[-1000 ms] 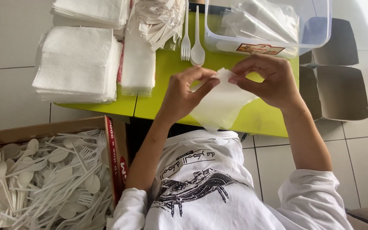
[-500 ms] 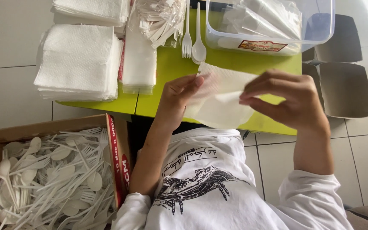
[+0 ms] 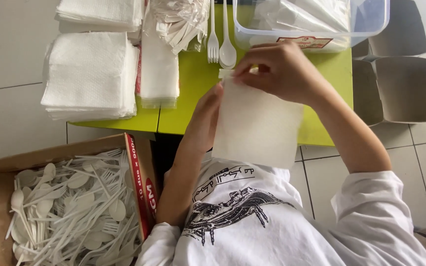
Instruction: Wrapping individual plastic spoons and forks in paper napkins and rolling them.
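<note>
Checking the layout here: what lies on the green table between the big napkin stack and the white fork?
In the head view, a narrow stack of clear bags lies between the napkin stack and the fork.

Matt paper napkin (image 3: 257,125), glossy white plastic spoon (image 3: 227,54), clear plastic tub (image 3: 371,22)

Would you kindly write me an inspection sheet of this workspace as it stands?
Surface: green table, crowded along the far side.
Job's things: clear plastic sleeve held upright; white fork and spoon side by side.
Clutter: napkin stacks; clear tub; cardboard box of white cutlery.
Hands: left hand beside the sleeve; right hand pinching its top edge.
Cables: nothing seen.
Surroundings: white tiled floor; grey seats at right.
</note>
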